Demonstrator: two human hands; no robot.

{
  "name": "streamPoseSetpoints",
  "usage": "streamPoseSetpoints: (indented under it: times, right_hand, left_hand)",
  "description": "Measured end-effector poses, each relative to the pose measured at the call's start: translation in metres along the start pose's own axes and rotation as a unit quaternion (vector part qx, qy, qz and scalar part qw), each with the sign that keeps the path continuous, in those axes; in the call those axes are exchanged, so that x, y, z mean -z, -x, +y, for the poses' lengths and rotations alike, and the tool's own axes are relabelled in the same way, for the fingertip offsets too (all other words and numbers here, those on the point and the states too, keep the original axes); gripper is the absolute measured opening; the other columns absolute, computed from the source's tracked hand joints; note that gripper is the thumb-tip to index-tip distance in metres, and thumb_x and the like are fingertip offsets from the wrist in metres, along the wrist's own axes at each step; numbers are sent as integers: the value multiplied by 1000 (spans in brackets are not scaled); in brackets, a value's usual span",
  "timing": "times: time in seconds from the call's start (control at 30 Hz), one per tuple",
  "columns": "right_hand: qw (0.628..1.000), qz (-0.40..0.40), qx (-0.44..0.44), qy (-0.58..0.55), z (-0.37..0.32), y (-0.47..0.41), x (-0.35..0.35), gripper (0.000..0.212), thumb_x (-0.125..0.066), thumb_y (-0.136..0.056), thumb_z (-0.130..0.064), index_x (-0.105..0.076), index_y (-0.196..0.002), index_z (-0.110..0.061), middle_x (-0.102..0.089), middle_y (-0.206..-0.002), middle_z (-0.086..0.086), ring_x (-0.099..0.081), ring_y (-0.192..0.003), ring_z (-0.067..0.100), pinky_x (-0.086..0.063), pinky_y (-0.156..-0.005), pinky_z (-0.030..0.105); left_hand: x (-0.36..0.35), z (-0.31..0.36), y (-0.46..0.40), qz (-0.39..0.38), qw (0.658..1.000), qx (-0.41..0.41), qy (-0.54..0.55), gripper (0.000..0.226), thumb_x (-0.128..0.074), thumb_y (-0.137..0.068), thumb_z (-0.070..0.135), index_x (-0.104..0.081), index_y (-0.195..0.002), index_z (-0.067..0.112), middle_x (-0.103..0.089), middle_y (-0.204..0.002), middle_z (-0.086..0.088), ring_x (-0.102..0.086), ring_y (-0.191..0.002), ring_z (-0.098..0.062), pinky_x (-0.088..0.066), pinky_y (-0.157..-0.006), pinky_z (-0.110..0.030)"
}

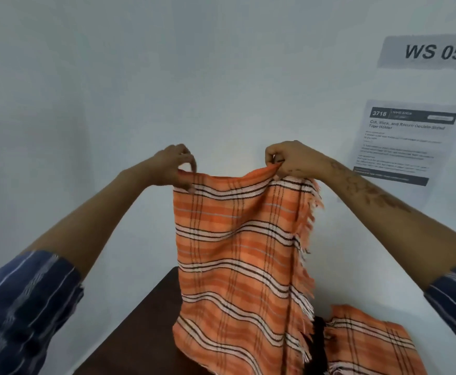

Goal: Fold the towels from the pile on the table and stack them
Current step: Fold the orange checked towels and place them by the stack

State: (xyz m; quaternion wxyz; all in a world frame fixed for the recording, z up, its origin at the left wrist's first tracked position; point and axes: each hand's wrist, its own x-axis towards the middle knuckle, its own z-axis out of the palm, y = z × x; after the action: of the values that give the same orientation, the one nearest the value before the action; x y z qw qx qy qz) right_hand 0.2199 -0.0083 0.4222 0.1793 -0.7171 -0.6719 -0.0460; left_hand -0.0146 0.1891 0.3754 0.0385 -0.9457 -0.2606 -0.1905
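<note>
Both hands, left hand (176, 169) and right hand (286, 161), pinch the top corners of the orange plaid towel (235, 253) at frame centre; keep the edge taut and level before folding onto the dark table (140, 328), beside another towel (370, 342) lower right

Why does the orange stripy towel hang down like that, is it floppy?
Probably very floppy: the orange towel sags between the left hand and right hand pinching its top edge. It looks thin and light. Its fringe might snag.
</note>
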Motion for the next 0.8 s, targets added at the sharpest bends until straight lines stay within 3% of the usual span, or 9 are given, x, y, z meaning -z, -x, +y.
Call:
streamPoseSetpoints:
  times: [0.13,0.2,0.27,0.33,0.37,0.5,0.57,0.67,0.8]
  right_hand:
    - [999,-27,19,-37,-5,0,4,24,-70,-69,4,-59,-82,-13,-64,-78,-1,-56,-72,9,-45,-71,28]
    - [998,-39,32,-32,-8,1,4,23,-69,-69,5,-58,-81,-12,-62,-77,-5,-55,-71,5,-45,-71,28]
    - [999,-37,35,-20,-9,3,5,24,-67,-68,5,-56,-76,-14,-59,-75,-8,-53,-72,4,-45,-70,29]
    - [999,-17,22,-27,-7,6,6,26,-67,-67,5,-53,-71,-17,-57,-74,-7,-52,-70,8,-45,-69,30]
    - [999,-2,13,-35,-6,8,7,26,-66,-67,5,-53,-70,-17,-56,-73,-6,-51,-70,10,-44,-67,30]
    - [998,46,-17,-39,1,12,7,19,-64,-66,5,-56,-76,-10,-55,-71,-5,-49,-68,13,-41,-62,28]
    - [998,48,-26,-36,3,13,5,19,-63,-67,4,-58,-79,-9,-55,-72,-6,-49,-68,11,-40,-61,27]
    - [998,38,-33,-31,6,14,3,18,-62,-67,4,-59,-80,-8,-54,-71,-8,-48,-66,8,-38,-58,25]
    - [995,69,-57,36,27,19,-5,17,-55,-70,1,-53,-69,-16,-52,-68,-8,-46,-64,12,-33,-54,25]
  left_hand:
    - [-26,38,-1,-80,991,-8,108,97,-83,-62,45,-32,-142,26,-45,-139,2,-41,-127,-17,-29,-108,-35]
    - [-37,49,-5,-154,981,-4,118,87,-82,-66,40,-37,-139,26,-58,-119,3,-53,-109,-14,-39,-95,-28]
    - [-48,52,-7,-196,975,-12,106,53,-80,-71,33,-58,-118,21,-61,-94,2,-54,-85,-12,-41,-75,-24]
    - [-60,48,-6,-203,968,-12,146,21,-79,-74,29,-68,-89,19,-59,-86,1,-52,-78,-12,-39,-73,-25]
    - [-65,49,-3,-201,961,-7,189,18,-78,-75,32,-68,-85,21,-61,-91,3,-54,-84,-12,-40,-78,-26]
    - [-80,85,17,-201,887,-2,416,65,-63,-71,58,-52,-123,21,-60,-120,5,-60,-109,-10,-50,-90,-26]
    - [-90,107,22,-220,860,-16,459,60,-67,-80,44,-44,-131,21,-60,-122,5,-62,-107,-10,-54,-85,-26]
    - [-104,124,24,-259,851,-14,456,50,-70,-83,13,-45,-123,28,-62,-110,13,-64,-91,2,-54,-71,-15]
    - [-98,109,23,-233,870,19,435,44,-78,-75,13,-58,-112,24,-69,-104,8,-67,-89,-5,-55,-80,-22]
